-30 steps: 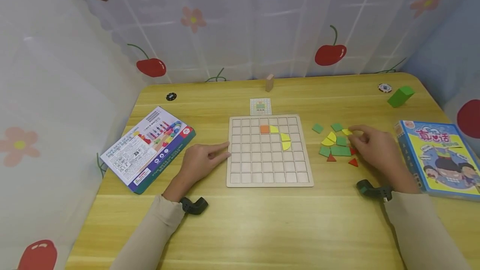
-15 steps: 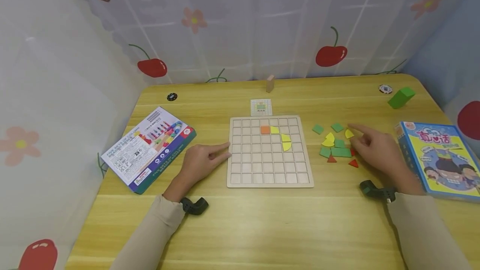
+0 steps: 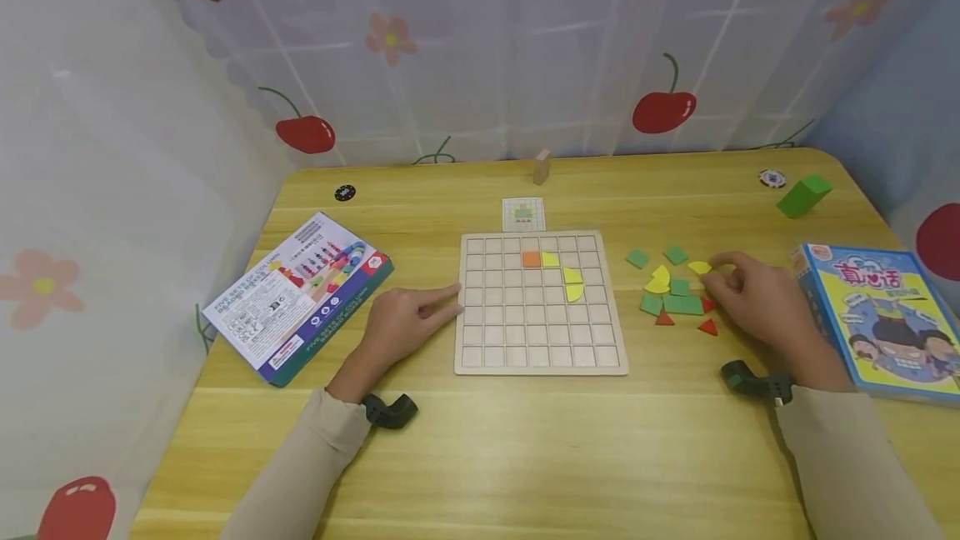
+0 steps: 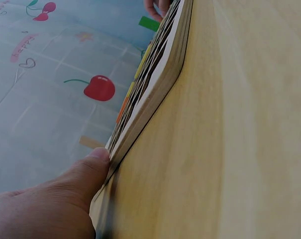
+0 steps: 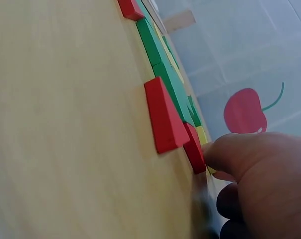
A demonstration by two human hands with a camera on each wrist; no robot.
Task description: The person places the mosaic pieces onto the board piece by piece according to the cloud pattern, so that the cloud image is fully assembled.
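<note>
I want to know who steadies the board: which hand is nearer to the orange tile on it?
Left. The left hand touches the board at its left edge, several cells from the orange tile. The right hand is off the board, among loose pieces.

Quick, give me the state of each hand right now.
Left hand: open, fingertips resting against the left edge of the wooden grid board.
Right hand: fingers curled, pinching a yellow piece.

A home play corner: a low yellow wooden table (image 3: 525,457) hemmed in by a sheer white curtain printed with cherries, flowers and hearts (image 3: 480,48) (children's décor), with colourful boxed games (image 3: 881,315) lying about.
</note>
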